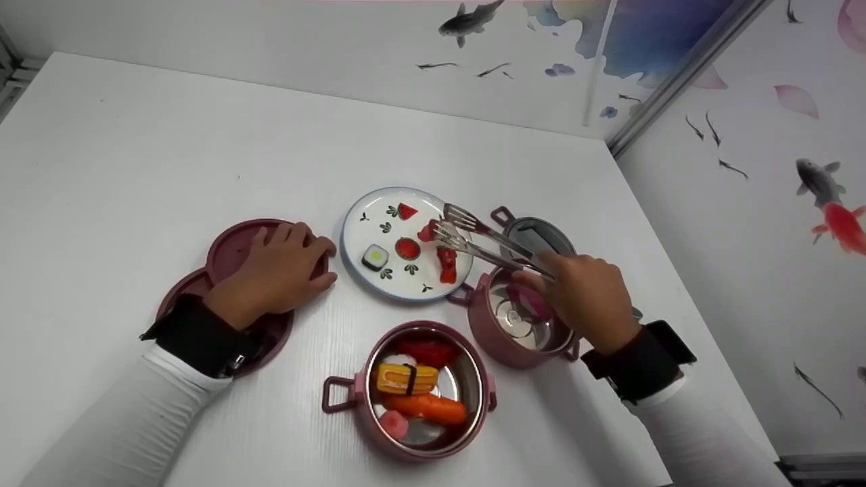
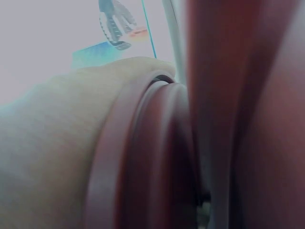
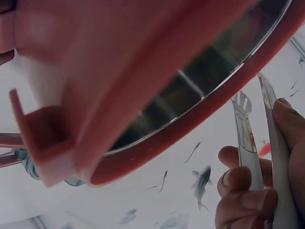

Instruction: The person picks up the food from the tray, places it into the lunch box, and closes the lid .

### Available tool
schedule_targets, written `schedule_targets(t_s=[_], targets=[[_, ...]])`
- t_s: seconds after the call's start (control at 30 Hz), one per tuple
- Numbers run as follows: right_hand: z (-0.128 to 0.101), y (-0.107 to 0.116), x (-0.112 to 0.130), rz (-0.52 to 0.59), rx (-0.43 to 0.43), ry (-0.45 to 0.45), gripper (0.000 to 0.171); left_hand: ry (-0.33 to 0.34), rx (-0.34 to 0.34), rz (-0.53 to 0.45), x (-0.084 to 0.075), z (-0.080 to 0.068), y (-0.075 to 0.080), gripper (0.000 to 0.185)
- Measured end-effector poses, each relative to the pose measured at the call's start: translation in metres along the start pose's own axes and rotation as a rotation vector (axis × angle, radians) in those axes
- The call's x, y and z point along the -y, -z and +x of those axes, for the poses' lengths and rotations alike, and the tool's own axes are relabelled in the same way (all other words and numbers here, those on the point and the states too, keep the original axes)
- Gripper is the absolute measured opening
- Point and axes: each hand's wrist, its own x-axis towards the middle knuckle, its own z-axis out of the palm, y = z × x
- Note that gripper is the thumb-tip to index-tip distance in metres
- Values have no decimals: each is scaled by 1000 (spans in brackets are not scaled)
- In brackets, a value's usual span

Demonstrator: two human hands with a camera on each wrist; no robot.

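Observation:
My right hand [image 1: 587, 294] grips metal tongs [image 1: 497, 240], whose fork-shaped tips hang over a round white plate [image 1: 369, 210]. A small red-pink piece [image 1: 425, 233] lies at the tips; whether they pinch it cannot be told. On the plate are a toy sushi roll [image 1: 375, 257] and a red toy piece [image 1: 446, 264]. My left hand [image 1: 277, 267] rests on a dark red round dish or lid [image 1: 230, 247], fingers spread over it. In the right wrist view, fingers and thumb hold the tongs [image 3: 281, 176] beside a pink pot [image 3: 62, 57].
Under my right hand stands a pink pot [image 1: 484, 325] with a pink piece inside. A second pink pot [image 1: 385, 439] at the front holds a yellow toy piece [image 1: 408, 379], an orange toy carrot [image 1: 433, 408] and others. A grey lid [image 1: 541, 235] lies behind the right pot.

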Motion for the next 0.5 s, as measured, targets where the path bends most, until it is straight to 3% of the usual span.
schedule_targets(t_s=[0.2, 0.5], targets=[[-33, 17, -8, 51, -104, 0, 36, -4, 3, 0, -4, 1, 1, 42], [-109, 50, -23, 62, -164, -119, 43, -8, -11, -12, 0, -4, 1, 41]])
